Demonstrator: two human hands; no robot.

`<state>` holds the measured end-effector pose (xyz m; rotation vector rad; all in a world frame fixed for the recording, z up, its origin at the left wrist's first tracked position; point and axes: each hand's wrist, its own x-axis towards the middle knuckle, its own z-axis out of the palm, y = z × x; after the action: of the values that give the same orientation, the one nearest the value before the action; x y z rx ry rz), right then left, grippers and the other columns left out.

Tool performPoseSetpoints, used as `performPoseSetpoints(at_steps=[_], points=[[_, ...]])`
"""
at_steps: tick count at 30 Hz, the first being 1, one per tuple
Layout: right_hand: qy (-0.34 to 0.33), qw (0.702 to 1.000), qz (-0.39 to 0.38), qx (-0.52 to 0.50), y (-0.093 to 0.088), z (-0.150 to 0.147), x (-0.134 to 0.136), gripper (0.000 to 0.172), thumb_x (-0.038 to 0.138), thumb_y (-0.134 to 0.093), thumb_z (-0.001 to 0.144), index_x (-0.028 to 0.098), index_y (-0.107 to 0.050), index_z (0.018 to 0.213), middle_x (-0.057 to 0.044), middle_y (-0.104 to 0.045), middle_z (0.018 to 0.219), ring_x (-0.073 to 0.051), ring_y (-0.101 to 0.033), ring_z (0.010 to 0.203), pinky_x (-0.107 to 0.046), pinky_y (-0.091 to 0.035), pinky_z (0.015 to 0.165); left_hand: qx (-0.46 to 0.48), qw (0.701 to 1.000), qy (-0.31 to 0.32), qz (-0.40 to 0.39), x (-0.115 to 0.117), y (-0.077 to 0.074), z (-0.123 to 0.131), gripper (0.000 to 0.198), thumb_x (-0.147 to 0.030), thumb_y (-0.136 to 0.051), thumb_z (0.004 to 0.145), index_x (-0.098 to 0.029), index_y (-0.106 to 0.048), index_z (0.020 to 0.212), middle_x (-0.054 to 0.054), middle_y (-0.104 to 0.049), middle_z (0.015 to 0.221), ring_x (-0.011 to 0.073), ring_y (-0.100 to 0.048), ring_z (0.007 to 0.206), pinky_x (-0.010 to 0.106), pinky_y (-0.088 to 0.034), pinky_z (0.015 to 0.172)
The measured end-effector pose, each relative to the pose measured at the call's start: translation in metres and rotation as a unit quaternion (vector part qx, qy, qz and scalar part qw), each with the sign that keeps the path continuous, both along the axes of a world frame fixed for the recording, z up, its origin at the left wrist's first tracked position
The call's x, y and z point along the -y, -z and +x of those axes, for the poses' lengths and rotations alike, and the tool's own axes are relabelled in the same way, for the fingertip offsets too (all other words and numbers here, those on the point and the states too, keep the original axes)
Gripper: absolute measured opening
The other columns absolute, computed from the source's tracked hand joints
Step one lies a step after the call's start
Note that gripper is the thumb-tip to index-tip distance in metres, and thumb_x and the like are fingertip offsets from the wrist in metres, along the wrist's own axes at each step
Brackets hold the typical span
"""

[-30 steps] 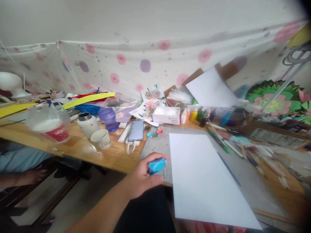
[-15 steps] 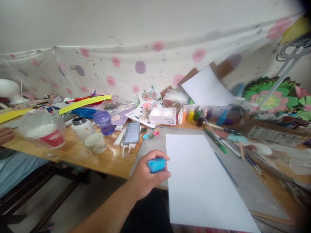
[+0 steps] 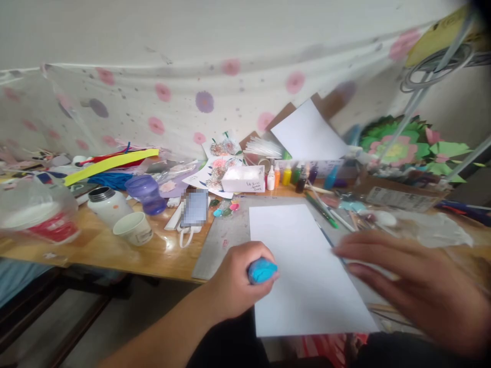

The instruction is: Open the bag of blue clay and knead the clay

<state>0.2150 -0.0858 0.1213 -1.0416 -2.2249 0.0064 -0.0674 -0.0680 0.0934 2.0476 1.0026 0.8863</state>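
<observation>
Partly enclosed, blue lump (image 3: pixel 262 271), inside left hand (image 3: pixel 238 276)

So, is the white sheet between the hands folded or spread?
Spread: the white sheet shows one broad, flat face, with no visible crease.

Readable text: none | white box (image 3: pixel 241 180): handwriting (image 3: pixel 253 187), illegible | red tub label (image 3: pixel 59 227): blurred | pale carton label (image 3: pixel 402 199): unclear

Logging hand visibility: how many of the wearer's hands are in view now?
2. The left hand grips a blue lump near the left edge of the white sheet; the right hand, blurred, is near its right edge.
</observation>
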Motion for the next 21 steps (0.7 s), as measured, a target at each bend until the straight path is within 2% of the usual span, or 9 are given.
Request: performPoseSetpoints(at_steps=[1,3,6,10,14,17,21], points=[[-0.068,0.997,-0.023,0.008,-0.005,-0.019,-0.002,0.03,0.016,-0.056,0.09,0.031,-0.06,0.117,-0.006,-0.066,0.106,-0.019,-0.065,0.095,-0.03,-0.054,0.076,-0.001,1.0,0.01,-0.004,0.0,-0.001,0.004,0.009,-0.021,-0.064,0.079,-0.018,-0.056,0.076,-0.001,-0.06,0.073,0.0117,-0.053,0.066,0.024,-0.04,0.062],[-0.172,0.982,-0.065,-0.045,-0.014,-0.05,-0.008,0.032,0.012,-0.053,0.091,0.027,-0.058,0.12,-0.005,-0.065,0.1,-0.015,-0.064,0.09,-0.025,-0.052,0.073,-0.002,0.999,0.023,-0.026,0.001,-0.003,0.009,0.012,-0.025,-0.067,0.078,-0.019,-0.057,0.081,-0.001,-0.061,0.076,0.0125,-0.055,0.068,0.024,-0.041,0.063],[-0.233,0.959,-0.137,-0.085,-0.018,-0.072,-0.016,0.031,0.007,-0.052,0.09,0.023,-0.064,0.113,-0.005,-0.064,0.096,-0.012,-0.062,0.084,-0.023,-0.051,0.071,-0.001,0.997,0.028,-0.072,0.002,-0.003,0.013,0.027,-0.026,-0.071,0.074,-0.022,-0.056,0.096,-0.001,-0.063,0.086,0.0148,-0.057,0.076,0.025,-0.044,0.067],[-0.234,0.949,-0.184,-0.103,-0.013,-0.065,-0.022,0.029,0.004,-0.056,0.086,0.022,-0.068,0.106,-0.005,-0.064,0.098,-0.012,-0.062,0.085,-0.025,-0.05,0.074,-0.008,0.994,0.031,-0.109,0.002,-0.003,0.016,0.049,-0.022,-0.073,0.07,-0.026,-0.047,0.111,-0.002,-0.064,0.096,0.0169,-0.061,0.084,0.028,-0.045,0.074],[-0.226,0.947,-0.21,-0.093,-0.014,-0.057,-0.023,0.023,0.004,-0.056,0.084,0.019,-0.069,0.095,-0.004,-0.063,0.092,-0.011,-0.06,0.079,-0.022,-0.048,0.069,-0.03,0.99,0.056,-0.128,-0.002,-0.005,0.019,0.061,-0.021,-0.072,0.072,-0.033,-0.039,0.122,-0.002,-0.065,0.107,0.0181,-0.062,0.093,0.03,-0.046,0.079],[-0.21,0.954,-0.206,-0.063,-0.016,-0.058,-0.023,0.018,0.003,-0.057,0.082,0.017,-0.068,0.086,-0.003,-0.062,0.088,-0.011,-0.058,0.077,-0.023,-0.046,0.068,-0.049,0.988,0.064,-0.13,-0.005,-0.005,0.021,0.067,-0.022,-0.072,0.073,-0.035,-0.036,0.128,-0.001,-0.065,0.109,0.0204,-0.061,0.1,0.031,-0.046,0.081],[-0.186,0.965,-0.178,-0.047,-0.013,-0.06,-0.019,0.016,0.002,-0.055,0.079,0.015,-0.063,0.081,-0.003,-0.06,0.084,-0.012,-0.055,0.074,-0.024,-0.043,0.066,-0.057,0.988,0.068,-0.129,-0.005,-0.001,0.022,0.077,-0.023,-0.072,0.073,-0.038,-0.03,0.136,-0.001,-0.066,0.109,0.0197,-0.062,0.094,0.032,-0.048,0.08]])
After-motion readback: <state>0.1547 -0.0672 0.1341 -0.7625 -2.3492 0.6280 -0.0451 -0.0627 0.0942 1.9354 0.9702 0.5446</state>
